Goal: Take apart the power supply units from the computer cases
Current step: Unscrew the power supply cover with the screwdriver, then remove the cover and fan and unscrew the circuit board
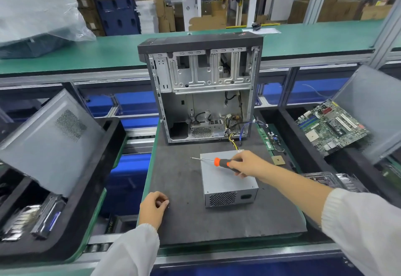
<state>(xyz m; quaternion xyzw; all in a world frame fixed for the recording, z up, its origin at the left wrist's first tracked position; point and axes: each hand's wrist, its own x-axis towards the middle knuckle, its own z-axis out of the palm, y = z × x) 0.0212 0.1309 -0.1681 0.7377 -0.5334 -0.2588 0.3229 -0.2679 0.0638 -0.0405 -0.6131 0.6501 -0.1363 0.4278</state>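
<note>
An open computer case [201, 86] stands upright at the back of the dark mat [180, 221], its side panel off and loose cables hanging at its lower right. A grey power supply unit [225, 186] lies on the mat in front of the case, grille facing me. My right hand [249, 164] hovers over the unit and grips an orange-and-black screwdriver [219, 162], tip pointing left. My left hand [153, 207] rests on the mat's near left part with fingers curled; a tiny dark thing, perhaps a screw, shows at its fingertips.
A motherboard [329, 127] leans in a tray at the right, with a memory stick [265, 139] and a CPU chip [278, 160] beside the mat. A grey side panel [50, 143] and drives [32, 221] fill the left tray. A plastic-wrapped bundle [36, 19] lies on the green shelf.
</note>
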